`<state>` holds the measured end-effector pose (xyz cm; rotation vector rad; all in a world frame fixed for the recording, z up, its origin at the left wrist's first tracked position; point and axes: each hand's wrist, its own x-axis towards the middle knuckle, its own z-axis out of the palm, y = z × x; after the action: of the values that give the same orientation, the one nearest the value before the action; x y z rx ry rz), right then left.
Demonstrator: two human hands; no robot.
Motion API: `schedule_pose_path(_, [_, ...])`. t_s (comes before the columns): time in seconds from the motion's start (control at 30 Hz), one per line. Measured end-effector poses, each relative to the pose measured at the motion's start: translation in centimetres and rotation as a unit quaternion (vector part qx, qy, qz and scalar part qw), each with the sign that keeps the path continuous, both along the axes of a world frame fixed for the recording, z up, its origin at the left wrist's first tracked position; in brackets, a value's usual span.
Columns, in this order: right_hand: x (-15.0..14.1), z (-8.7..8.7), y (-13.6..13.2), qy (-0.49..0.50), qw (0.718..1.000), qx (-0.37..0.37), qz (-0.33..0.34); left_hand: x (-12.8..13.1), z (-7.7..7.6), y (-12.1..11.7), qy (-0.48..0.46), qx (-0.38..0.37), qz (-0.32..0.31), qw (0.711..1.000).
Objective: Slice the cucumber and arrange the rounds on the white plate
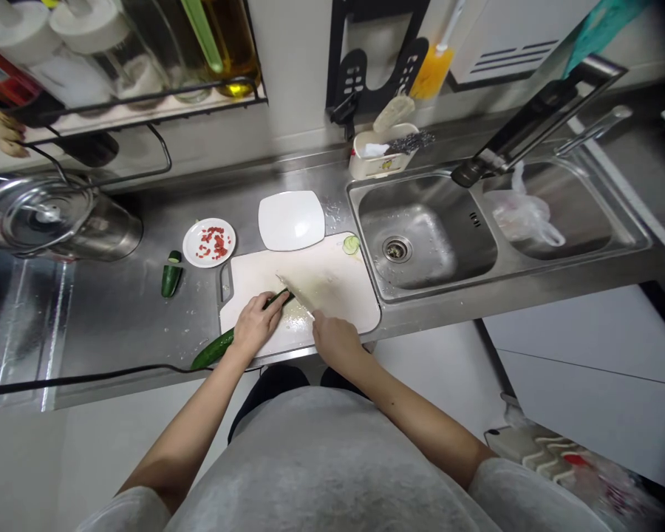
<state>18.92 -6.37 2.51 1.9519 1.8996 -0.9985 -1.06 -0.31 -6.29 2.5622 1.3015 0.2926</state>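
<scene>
A long green cucumber (213, 350) lies slantwise over the left part of the white cutting board (343, 325). My left hand (259, 322) is closed over it, fingertips near its cut end. In my right hand (335, 338) is the handle of a kitchen knife (298, 294), its blade pointing up and left, right beside that end of the cucumber. Pale wet bits are spread on the board around the blade. Cucumber slices (351, 244) rest at the board's upper right corner. Just behind the board stands a bare white square plate (291, 220).
Left of the board are a small plate (185, 244) with red pieces and a cucumber chunk (171, 281). A steel pot (111, 225) stands farther left. The double sink (421, 284) with its faucet adjoins on the right. A black cord (116, 372) runs along the counter's front edge.
</scene>
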Motion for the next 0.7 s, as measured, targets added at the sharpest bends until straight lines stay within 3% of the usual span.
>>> schedule_pose_path(0.7, [-0.5, -1.1, 0.0, 0.025, 0.999, -0.021, 0.007, -0.4, -0.6, 0.1, -0.019, -0.010, -0.004, 1.000])
